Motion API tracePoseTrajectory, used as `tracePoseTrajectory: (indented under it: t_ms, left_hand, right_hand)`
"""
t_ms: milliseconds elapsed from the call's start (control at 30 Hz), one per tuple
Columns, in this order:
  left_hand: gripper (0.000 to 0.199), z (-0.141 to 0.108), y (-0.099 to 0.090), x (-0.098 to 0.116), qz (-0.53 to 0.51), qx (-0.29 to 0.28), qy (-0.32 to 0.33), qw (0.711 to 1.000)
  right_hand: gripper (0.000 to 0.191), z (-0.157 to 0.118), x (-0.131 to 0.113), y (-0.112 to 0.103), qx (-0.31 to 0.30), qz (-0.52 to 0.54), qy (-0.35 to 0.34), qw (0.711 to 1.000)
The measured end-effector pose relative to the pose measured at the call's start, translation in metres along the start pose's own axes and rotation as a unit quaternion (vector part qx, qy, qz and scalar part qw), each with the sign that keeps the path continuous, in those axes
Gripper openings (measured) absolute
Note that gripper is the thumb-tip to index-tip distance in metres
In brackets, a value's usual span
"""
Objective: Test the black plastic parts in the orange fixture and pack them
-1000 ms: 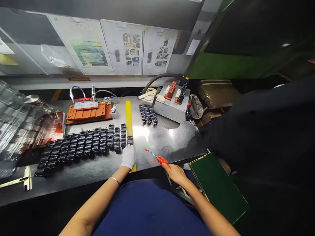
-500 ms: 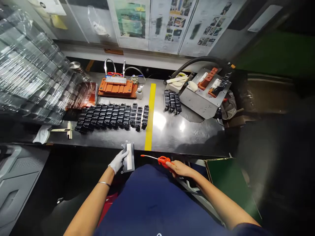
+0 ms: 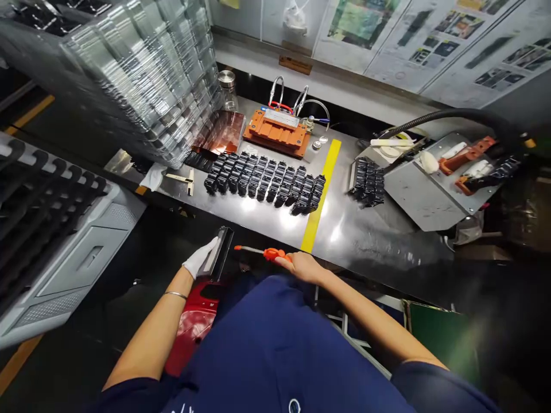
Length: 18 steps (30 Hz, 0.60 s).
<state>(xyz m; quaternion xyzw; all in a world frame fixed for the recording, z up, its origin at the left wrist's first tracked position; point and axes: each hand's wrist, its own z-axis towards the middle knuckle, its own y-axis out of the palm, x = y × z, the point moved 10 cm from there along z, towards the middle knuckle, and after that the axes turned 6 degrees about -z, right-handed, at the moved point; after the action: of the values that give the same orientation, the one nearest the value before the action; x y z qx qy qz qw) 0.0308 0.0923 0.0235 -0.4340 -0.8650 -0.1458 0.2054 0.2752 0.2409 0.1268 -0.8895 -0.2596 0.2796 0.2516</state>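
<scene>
My left hand (image 3: 198,259), in a white glove, grips a flat metal part (image 3: 219,252) just off the table's front edge; the part is tilted with its dark side edge showing. My bare right hand (image 3: 302,266) is closed on an orange air blow gun (image 3: 274,254). The gun's thin nozzle, with an orange tip, points left toward the metal part, a short gap away. Rows of black parts (image 3: 262,179) lie on the metal table (image 3: 275,217), left of a yellow tape strip (image 3: 322,198).
An orange fixture (image 3: 278,132) stands behind the rows. Stacked clear trays (image 3: 150,74) rise at the left. More black parts (image 3: 368,182) and a grey metal box (image 3: 419,192) sit at the right. A grey crate (image 3: 81,252) is at the lower left.
The view has swung left, so the table things appear farther right. My left hand has turned the metal part from its labelled face to an edge-on tilt. The blow gun's nozzle is nearer to it.
</scene>
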Motion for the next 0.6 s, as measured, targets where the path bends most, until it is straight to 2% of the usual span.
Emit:
tracePoseTrajectory:
  t_ms: [100,200,333,433,500,533,600]
  left_hand:
    - [0.055,0.0,-0.018,0.013,0.02,0.004,0.064,0.998]
    - [0.056,0.001,-0.036,0.026,0.053,0.018,0.136,0.989]
    - [0.046,0.001,-0.06,0.042,0.12,0.08,0.216,0.966]
    - [0.027,-0.007,-0.063,0.056,0.214,0.086,0.293,0.928]
    - [0.025,-0.015,-0.059,0.064,0.281,0.071,0.34,0.895]
    - [0.026,-0.018,-0.059,0.066,0.287,0.062,0.347,0.891]
    - [0.035,-0.017,-0.069,0.066,0.221,0.054,0.321,0.919]
  right_hand:
    - [0.073,0.005,-0.025,0.003,-0.026,0.009,-0.044,0.999]
    - [0.072,0.009,-0.03,-0.003,0.003,0.008,-0.009,1.0]
    - [0.07,0.013,-0.044,-0.001,-0.004,0.021,-0.02,1.0]
    - [0.067,0.018,-0.049,-0.006,0.009,0.03,-0.013,0.999]
    - [0.065,0.02,-0.05,-0.009,0.018,0.027,-0.006,0.999]
    - [0.064,0.021,-0.049,-0.012,0.024,0.02,0.001,1.0]
    - [0.064,0.02,-0.047,-0.015,0.033,0.003,0.02,0.999]
